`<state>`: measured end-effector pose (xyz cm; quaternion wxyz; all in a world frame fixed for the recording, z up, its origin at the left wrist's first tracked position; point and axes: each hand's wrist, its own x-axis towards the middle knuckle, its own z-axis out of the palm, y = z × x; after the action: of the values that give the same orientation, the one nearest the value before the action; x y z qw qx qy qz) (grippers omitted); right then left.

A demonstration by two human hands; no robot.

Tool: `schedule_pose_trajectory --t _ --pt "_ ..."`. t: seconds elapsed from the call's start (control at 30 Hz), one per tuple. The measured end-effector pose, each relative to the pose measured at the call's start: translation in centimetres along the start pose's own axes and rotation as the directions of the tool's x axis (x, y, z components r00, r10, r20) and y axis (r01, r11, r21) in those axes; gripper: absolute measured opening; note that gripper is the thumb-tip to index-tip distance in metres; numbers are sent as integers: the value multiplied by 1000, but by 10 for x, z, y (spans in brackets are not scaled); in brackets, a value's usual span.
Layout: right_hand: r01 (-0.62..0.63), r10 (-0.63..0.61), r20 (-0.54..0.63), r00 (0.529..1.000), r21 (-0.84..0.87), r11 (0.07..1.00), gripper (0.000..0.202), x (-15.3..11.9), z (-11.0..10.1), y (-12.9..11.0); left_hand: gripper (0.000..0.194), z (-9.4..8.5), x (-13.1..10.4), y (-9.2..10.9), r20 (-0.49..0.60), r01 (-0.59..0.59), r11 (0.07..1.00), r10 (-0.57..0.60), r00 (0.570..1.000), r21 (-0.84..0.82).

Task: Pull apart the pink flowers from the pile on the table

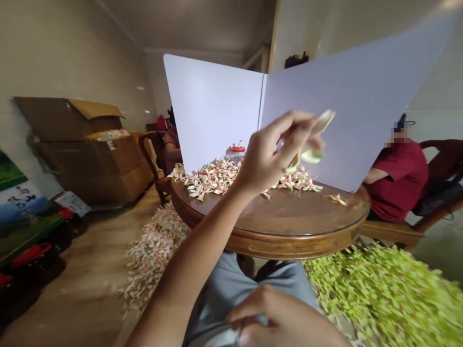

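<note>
My left hand is raised over the round wooden table, its fingers closed on several pale petal-like flower pieces. They are cream to greenish and blurred by motion. Behind the wrist, a heap of white and pink flower pieces lies on the table, looking like those in the hand. Low in front of my lap is my right hand, fingers curled together. Whatever it may hold is blurred and cannot be made out.
A white folding board stands on the table, with a red-lidded clear jar before it. Rubber bands lie at right. Pink-white pieces and yellow-green pieces cover the floor. A person in red sits at right; cardboard boxes stand left.
</note>
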<state>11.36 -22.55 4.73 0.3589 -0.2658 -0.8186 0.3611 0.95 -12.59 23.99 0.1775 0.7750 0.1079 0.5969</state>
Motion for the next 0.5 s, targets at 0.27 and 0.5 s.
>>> schedule_pose_trajectory --t 0.27,0.5 --pt "-35 115 -650 752 134 990 18 -42 -57 11 12 67 -166 -33 -138 124 981 -104 985 146" --pt "-276 360 -661 658 232 933 29 -102 -22 105 24 132 -271 -58 119 499 866 -492 862 -38"
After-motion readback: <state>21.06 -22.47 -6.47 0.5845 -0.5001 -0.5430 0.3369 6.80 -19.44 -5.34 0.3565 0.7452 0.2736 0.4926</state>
